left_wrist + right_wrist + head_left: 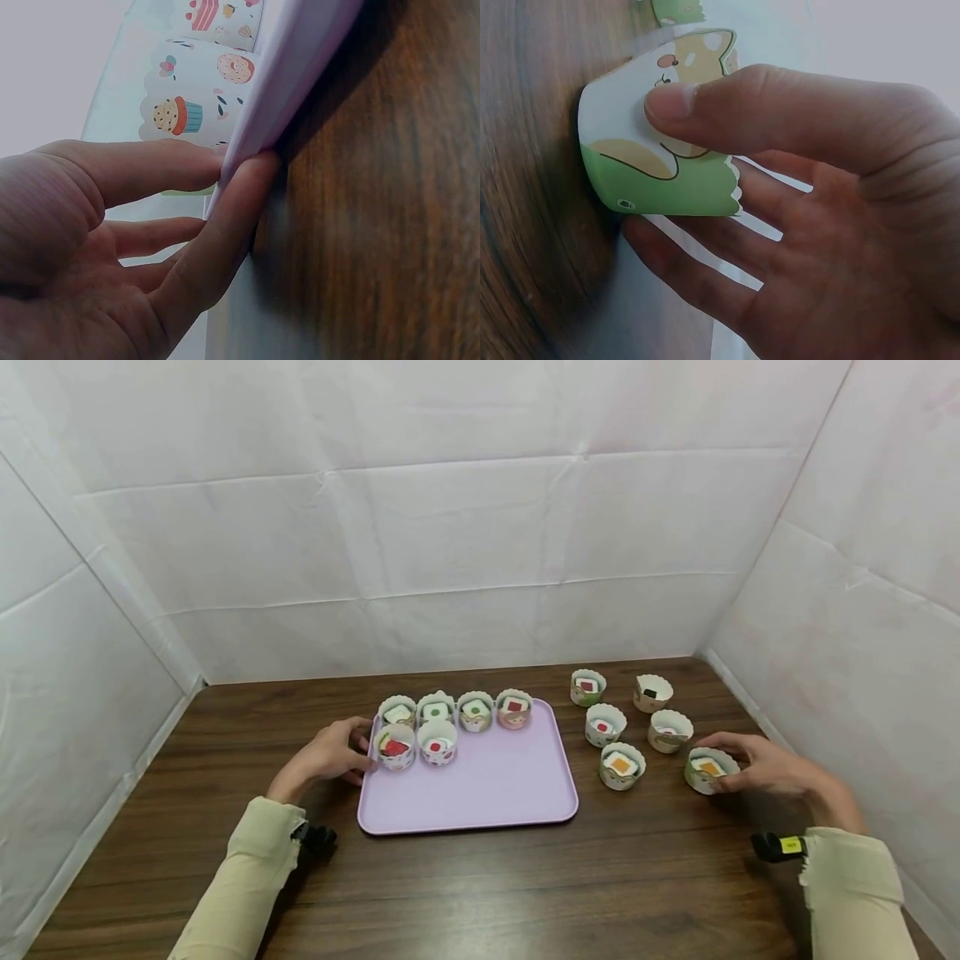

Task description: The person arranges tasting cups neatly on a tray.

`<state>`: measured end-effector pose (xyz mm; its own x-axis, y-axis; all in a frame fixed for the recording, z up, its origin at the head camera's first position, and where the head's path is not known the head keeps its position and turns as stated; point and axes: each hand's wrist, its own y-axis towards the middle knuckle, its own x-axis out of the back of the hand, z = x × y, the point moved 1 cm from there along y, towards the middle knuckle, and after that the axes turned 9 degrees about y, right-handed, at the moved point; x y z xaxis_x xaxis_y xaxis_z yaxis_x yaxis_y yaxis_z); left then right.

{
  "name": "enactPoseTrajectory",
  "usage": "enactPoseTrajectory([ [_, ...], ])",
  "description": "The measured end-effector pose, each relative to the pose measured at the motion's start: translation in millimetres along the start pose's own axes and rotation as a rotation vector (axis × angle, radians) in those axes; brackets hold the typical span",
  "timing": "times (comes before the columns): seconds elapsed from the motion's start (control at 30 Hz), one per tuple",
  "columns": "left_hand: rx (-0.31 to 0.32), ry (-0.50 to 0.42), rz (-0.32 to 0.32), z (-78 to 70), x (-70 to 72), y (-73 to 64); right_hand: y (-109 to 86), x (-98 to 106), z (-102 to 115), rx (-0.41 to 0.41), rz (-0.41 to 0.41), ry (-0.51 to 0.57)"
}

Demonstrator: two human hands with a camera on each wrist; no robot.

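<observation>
At the left edge of the lilac tray [487, 789], my left hand [333, 752] pinches the rim, with fingertips on both sides of it in the left wrist view. Several paper baking cups stand on the tray: a back row along its far edge, and two in front, one holding a red piece [395, 750] near the left hand. Over on the right, my right hand [776, 772] grips a green and white paper cup [622, 161] with an animal print, thumb on its side and fingers around the far side. Inside that cup is a white piece with an orange top [707, 767].
Between tray and right hand stand several more filled cups, among them an orange-topped one [621, 767], a green one [587, 687] at the back and one with a dark piece [652, 693]. White cloth walls [465, 527] enclose the brown wooden table [480, 893].
</observation>
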<state>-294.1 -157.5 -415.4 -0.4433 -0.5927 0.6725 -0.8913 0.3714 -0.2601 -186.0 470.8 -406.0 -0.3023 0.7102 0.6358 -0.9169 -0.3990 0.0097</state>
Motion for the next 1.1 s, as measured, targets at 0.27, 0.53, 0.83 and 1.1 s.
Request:
enactPoseTrajectory([
  [0.27, 0.002, -0.003, 0.0, 0.3, -0.8, 1.2, -5.7, 4.1, -2.4, 0.018, -0.013, 0.039],
  [0.53, 0.008, 0.004, -0.003, -0.8, -0.3, -0.5, -6.5, 5.5, 6.6, -0.009, -0.043, 0.086],
  [0.83, 0.01, 0.011, -0.005, -1.8, 0.8, -1.9, -6.7, 9.5, 18.1, -0.035, -0.061, 0.079],
  [1.1, 0.014, 0.01, -0.009, -2.1, -0.4, -1.7, -7.7, 9.6, 27.3, -0.008, -0.108, 0.02],
])
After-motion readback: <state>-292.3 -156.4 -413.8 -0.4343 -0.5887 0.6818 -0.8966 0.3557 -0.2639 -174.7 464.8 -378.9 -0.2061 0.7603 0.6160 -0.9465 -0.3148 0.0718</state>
